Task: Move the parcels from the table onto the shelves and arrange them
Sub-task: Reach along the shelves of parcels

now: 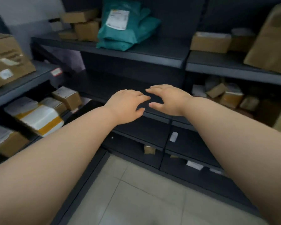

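Note:
My left hand [126, 103] and my right hand [167, 99] reach side by side over the front edge of a dark middle shelf [104, 88], fingers spread, holding nothing. That shelf's surface under the hands is bare. On the shelf above, teal mailer bags [125, 26] with a white label lean in a stack, with brown cardboard boxes [83, 25] to their left. No table is in view.
Left shelving holds a large brown box [8, 60], a white-and-yellow taped parcel [39, 118] and small boxes [66, 97]. Right shelving carries boxes [210, 42], a big brown parcel [272, 41] and a jumble of small cartons [230, 96]. Tiled floor [136, 192] lies below.

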